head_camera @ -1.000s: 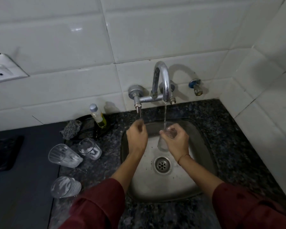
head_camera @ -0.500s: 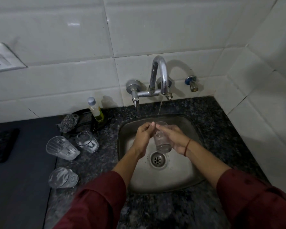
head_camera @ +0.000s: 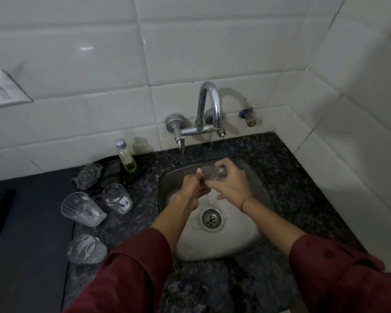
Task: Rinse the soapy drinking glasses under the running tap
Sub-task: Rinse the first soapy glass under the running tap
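Over sink (head_camera: 253, 240): right hand (head_camera: 231, 185) grip closed round glass (head_camera: 213, 173), tilted on side, mouth facing left hand (head_camera: 193, 186), fingers curled at rim; tap (head_camera: 209, 109) stream falls just behind.

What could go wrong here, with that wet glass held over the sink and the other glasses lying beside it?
The glass is wet and held tilted between the left hand and right hand; it could slip and break in the steel sink. Three soapy glasses lie on their sides on the counter by the left sleeve; a careless elbow might roll one. The wall socket is some way left of the tap, so splashes may be a minor worry.
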{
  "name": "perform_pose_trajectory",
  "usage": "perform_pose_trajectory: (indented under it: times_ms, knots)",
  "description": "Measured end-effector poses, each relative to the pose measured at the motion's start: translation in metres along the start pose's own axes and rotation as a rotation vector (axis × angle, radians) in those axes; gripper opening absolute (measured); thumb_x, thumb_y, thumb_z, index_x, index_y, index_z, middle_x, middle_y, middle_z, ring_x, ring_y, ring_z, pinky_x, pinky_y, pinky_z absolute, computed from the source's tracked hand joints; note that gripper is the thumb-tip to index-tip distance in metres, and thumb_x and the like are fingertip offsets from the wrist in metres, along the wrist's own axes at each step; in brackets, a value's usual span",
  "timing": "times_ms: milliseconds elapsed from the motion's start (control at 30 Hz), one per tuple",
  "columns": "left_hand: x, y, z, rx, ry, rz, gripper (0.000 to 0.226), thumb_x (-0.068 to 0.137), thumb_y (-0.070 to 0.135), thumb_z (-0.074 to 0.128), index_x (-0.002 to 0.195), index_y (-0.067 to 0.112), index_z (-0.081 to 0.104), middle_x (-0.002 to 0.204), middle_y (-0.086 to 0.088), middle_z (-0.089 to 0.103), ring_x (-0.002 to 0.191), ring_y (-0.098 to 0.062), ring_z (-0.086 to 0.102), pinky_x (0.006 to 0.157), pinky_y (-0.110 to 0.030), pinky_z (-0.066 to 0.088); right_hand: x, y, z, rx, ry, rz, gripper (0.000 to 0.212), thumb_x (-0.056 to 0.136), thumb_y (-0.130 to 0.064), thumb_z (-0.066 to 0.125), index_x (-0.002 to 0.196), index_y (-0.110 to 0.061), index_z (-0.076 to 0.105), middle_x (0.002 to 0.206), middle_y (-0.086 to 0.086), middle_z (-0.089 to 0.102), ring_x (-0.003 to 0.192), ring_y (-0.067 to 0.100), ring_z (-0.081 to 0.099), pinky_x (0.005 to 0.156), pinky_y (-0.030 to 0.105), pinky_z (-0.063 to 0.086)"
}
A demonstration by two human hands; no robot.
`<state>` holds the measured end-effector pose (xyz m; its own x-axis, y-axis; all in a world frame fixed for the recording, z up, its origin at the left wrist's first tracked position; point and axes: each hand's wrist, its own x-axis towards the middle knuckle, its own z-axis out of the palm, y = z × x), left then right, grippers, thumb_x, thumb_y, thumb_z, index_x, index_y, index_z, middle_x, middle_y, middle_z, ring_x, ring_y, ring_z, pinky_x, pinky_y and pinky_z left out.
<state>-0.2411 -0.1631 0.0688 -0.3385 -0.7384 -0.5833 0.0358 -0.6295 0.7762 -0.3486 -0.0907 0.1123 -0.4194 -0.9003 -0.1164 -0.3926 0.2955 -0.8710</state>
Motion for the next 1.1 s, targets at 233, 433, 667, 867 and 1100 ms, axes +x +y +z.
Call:
perform_pose_trajectory:
  times_ms: [233,433,667,867,1100]
  knots:
    - [-0.015,0.011,-0.010,0.047,-0.011,-0.016,0.043,0.111,0.033,0.037,0.090,0.005,0.061,0.065,-0.010,0.073,0.063,-0.020,0.073,0.061,-0.033,0.059,-0.008,-0.009,0.001,-0.081,0.139,-0.230,0.044,0.070,-0.036,0.084,0.100,-0.028,0.053,0.087,-0.010,0.069,0.078,0.006,0.068,0.061,0.042,0.060]
    - [-0.032,0.017,-0.014,0.272,0.009,0.109,0.043,0.112,0.029,0.034,0.088,0.004,0.060,0.076,-0.016,0.073,0.064,-0.024,0.073,0.058,-0.032,0.055,-0.004,-0.017,-0.009,-0.098,0.129,-0.281,0.045,0.072,-0.042,0.083,0.101,-0.024,0.054,0.090,-0.007,0.070,0.081,0.011,0.069,0.071,0.042,0.059]
    - [-0.049,0.029,-0.002,0.757,0.264,0.411,0.032,0.102,0.015,0.053,0.074,0.006,0.064,0.064,0.000,0.058,0.058,-0.009,0.050,0.052,-0.024,0.038,-0.001,-0.027,-0.027,-0.149,0.118,-0.348,0.048,0.074,-0.039,0.084,0.106,-0.016,0.057,0.096,-0.002,0.070,0.089,0.015,0.067,0.079,0.032,0.056]
    - [-0.057,0.025,0.010,0.809,0.359,0.493,0.018,0.095,0.021,0.063,0.094,0.008,0.077,0.086,-0.007,0.076,0.082,-0.022,0.071,0.073,-0.032,0.053,0.004,-0.026,-0.039,-0.185,0.091,-0.401,0.053,0.073,-0.042,0.084,0.110,-0.015,0.056,0.099,0.002,0.072,0.091,0.020,0.067,0.079,0.033,0.056]
    - [-0.066,0.018,0.014,0.831,0.425,0.544,0.016,0.094,0.016,0.063,0.098,0.012,0.079,0.084,-0.003,0.074,0.078,-0.016,0.066,0.069,-0.025,0.046,0.007,-0.023,-0.044,-0.193,0.052,-0.461,0.051,0.072,-0.044,0.083,0.106,-0.017,0.055,0.096,0.001,0.071,0.089,0.020,0.068,0.076,0.032,0.056]
